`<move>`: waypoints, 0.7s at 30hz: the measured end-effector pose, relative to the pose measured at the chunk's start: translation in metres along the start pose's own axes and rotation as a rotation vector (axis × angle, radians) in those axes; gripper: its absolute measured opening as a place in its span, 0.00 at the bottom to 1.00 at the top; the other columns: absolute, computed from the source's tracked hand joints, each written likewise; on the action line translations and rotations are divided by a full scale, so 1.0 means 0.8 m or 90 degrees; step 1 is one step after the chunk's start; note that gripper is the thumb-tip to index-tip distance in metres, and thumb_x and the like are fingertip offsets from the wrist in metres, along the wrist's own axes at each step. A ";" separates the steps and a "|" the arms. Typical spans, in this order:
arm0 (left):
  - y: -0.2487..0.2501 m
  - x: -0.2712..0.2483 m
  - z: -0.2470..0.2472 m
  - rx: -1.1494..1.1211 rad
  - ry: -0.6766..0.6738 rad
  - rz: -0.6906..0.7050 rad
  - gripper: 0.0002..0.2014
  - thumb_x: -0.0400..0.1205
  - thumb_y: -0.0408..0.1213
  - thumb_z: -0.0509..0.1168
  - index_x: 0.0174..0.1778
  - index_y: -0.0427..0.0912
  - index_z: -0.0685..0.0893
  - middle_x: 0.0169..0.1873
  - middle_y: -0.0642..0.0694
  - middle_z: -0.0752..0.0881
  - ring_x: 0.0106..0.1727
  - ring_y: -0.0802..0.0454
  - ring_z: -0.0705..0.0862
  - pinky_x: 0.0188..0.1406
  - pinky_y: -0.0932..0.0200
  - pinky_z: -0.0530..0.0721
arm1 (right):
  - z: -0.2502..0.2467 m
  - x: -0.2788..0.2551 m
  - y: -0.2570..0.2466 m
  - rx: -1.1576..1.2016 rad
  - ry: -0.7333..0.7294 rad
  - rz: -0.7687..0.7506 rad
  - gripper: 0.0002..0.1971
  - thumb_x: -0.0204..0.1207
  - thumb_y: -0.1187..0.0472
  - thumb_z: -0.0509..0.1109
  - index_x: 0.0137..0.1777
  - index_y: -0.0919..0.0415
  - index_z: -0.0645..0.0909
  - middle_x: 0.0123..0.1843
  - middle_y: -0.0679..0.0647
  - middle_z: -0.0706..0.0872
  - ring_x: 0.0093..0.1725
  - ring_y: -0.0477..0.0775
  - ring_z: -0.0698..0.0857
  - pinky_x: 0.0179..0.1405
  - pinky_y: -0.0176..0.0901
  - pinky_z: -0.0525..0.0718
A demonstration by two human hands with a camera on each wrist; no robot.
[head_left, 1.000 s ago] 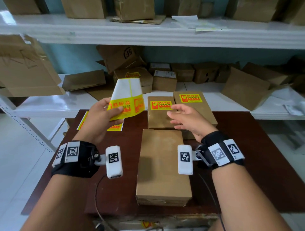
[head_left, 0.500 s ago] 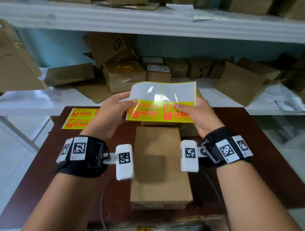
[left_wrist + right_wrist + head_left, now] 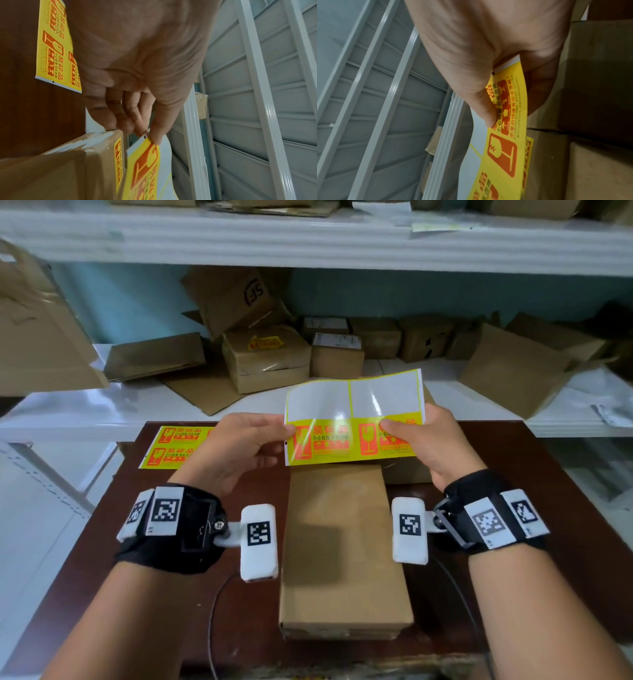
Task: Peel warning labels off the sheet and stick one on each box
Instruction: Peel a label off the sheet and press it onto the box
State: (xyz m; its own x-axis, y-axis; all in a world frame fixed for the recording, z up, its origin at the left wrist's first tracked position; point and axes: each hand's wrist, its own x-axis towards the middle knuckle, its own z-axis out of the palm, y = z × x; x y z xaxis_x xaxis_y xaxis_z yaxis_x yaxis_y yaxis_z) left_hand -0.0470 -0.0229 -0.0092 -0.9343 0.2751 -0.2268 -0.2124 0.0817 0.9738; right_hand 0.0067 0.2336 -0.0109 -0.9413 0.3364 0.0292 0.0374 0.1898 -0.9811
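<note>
Both hands hold a label sheet (image 3: 352, 419) up above the table. Its upper half is bare glossy backing and its lower half carries two yellow and orange warning labels. My left hand (image 3: 246, 441) pinches the sheet's left edge (image 3: 145, 152), thumb on top. My right hand (image 3: 428, 440) pinches the right label (image 3: 506, 116) between thumb and fingers. Below the sheet a plain brown box (image 3: 342, 549) lies on the dark table (image 3: 534, 508) with no label on its top. Behind it stand labelled boxes (image 3: 102, 155), mostly hidden by the sheet.
A second sheet of yellow labels (image 3: 174, 446) lies flat at the table's back left. White shelving (image 3: 308, 241) behind the table holds several cardboard boxes (image 3: 267, 357) and flattened cartons. A cable (image 3: 219, 604) runs across the table's front.
The left hand swung the sheet from the left to the middle above the boxes. The right hand rose from the boxes and took hold of the sheet's right side, flattening it.
</note>
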 end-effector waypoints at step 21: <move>0.003 -0.016 0.026 0.020 0.042 0.029 0.05 0.80 0.31 0.74 0.41 0.42 0.85 0.32 0.45 0.86 0.27 0.59 0.82 0.24 0.65 0.81 | -0.023 -0.002 -0.036 -0.257 0.131 -0.094 0.23 0.75 0.52 0.77 0.69 0.50 0.78 0.68 0.50 0.80 0.68 0.52 0.80 0.69 0.50 0.80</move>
State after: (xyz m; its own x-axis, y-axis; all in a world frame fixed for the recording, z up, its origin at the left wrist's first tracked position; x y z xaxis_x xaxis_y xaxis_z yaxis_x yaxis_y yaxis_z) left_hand -0.0299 -0.0065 -0.0041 -0.9599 0.2154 -0.1794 -0.1609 0.1010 0.9818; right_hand 0.0131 0.2450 0.0209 -0.8621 0.4465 0.2395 0.0743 0.5790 -0.8119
